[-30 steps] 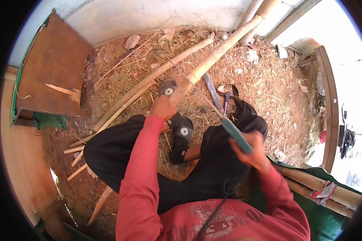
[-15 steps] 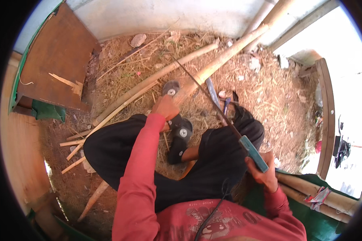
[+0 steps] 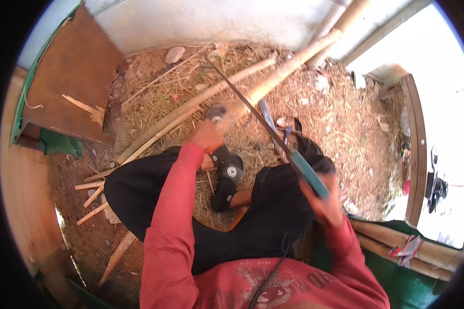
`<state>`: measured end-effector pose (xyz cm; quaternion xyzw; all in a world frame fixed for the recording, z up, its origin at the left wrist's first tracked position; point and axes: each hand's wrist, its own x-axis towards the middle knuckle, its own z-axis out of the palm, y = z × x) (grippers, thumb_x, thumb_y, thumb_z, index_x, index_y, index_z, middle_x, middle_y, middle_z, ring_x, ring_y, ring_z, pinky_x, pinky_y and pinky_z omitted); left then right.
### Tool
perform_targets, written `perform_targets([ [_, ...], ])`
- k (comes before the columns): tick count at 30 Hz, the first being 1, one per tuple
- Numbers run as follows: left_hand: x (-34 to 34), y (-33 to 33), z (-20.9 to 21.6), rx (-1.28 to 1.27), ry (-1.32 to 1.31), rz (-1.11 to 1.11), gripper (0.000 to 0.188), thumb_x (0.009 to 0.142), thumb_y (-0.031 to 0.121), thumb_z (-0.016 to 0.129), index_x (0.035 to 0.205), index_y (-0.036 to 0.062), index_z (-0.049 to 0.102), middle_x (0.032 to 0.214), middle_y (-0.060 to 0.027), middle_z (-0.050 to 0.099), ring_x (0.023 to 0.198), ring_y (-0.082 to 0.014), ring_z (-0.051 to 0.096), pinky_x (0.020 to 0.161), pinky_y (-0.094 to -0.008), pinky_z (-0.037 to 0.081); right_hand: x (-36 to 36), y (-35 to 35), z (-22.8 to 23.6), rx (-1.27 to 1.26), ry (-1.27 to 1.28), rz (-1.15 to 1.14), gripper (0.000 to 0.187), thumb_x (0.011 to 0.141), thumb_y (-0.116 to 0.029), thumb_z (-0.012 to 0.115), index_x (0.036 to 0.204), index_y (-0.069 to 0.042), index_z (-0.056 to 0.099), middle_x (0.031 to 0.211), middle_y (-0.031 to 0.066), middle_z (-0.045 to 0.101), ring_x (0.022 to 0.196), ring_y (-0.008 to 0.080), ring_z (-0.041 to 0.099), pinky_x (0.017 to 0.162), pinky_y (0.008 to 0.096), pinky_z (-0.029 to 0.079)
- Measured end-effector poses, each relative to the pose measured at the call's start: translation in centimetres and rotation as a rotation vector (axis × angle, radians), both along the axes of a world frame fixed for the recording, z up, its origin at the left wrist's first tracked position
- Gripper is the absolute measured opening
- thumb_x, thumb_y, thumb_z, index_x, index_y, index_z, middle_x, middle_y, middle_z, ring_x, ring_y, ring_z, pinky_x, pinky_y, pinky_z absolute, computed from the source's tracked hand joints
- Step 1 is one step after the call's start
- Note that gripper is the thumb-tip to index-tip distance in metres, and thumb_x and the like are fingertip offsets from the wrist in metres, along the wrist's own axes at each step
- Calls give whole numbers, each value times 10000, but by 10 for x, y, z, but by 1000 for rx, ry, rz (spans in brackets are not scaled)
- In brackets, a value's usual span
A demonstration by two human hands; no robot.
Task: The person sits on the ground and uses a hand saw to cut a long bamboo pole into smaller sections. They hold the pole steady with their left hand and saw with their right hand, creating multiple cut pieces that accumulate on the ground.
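My right hand [image 3: 325, 203], blurred by motion, is closed round the teal handle of a hand saw [image 3: 252, 109]. Its long thin blade points up and left and crosses over a thick bamboo pole [image 3: 286, 72]. My left hand [image 3: 206, 136] grips the near end of that pole, close to my dark shoe [image 3: 233, 171]. From there the pole slants up to the right toward the wall. Whether the teeth touch the bamboo I cannot tell.
Thinner bamboo poles [image 3: 191, 110] lie on the straw-strewn ground to the left. A flat metal blade [image 3: 266, 114] lies beyond my right knee. A brown wooden panel [image 3: 69, 77] stands at the left; cloth-tied bamboo poles [image 3: 428, 257] are at the lower right.
My right hand has pushed the saw forward and a little left, its tip now farther up and left. My left hand still holds the bamboo pole in nearly the same place.
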<state>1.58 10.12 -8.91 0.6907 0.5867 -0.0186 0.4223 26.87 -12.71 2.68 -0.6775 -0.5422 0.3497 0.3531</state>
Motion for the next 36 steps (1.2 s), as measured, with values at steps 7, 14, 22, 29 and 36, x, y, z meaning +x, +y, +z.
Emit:
perform_targets([
  [7, 8, -3, -1, -92, -115, 39, 298, 684, 128, 703, 839, -122, 658, 636, -205, 653, 502, -267, 659, 517, -368, 529, 24, -36, -49, 274, -319, 36, 181, 822, 3, 625, 651, -21, 570, 533, 52, 497, 440, 116, 466, 439, 314, 363],
  [14, 4, -13, -5, -33, -47, 28, 306, 693, 140, 718, 845, -120, 667, 642, -198, 665, 512, -262, 668, 548, -375, 548, 16, -38, 12, -26, -43, 56, 148, 807, -41, 667, 683, -1, 597, 532, 93, 504, 440, 118, 486, 446, 321, 376],
  [22, 0, -22, -11, -164, -20, -48, 308, 711, 157, 665, 882, -98, 692, 663, -182, 687, 569, -259, 701, 611, -370, 570, 27, -87, 15, -50, 29, -16, 179, 845, -21, 642, 675, 16, 602, 534, 17, 432, 478, 65, 384, 430, 299, 300],
  [29, 27, -49, -7, 51, 128, 2, 369, 690, 208, 696, 990, -6, 720, 900, -255, 708, 859, -368, 708, 810, -434, 555, 35, -92, 22, -121, 8, -39, 234, 838, -37, 641, 625, -16, 548, 522, 14, 422, 444, 86, 392, 420, 299, 303],
  [36, 5, -29, -4, -3, 46, 88, 372, 673, 189, 711, 988, -9, 717, 949, -276, 692, 925, -403, 680, 836, -449, 538, 45, -89, 16, -65, -55, 75, 115, 803, -33, 654, 700, -9, 610, 531, 111, 474, 400, 195, 483, 439, 318, 391],
])
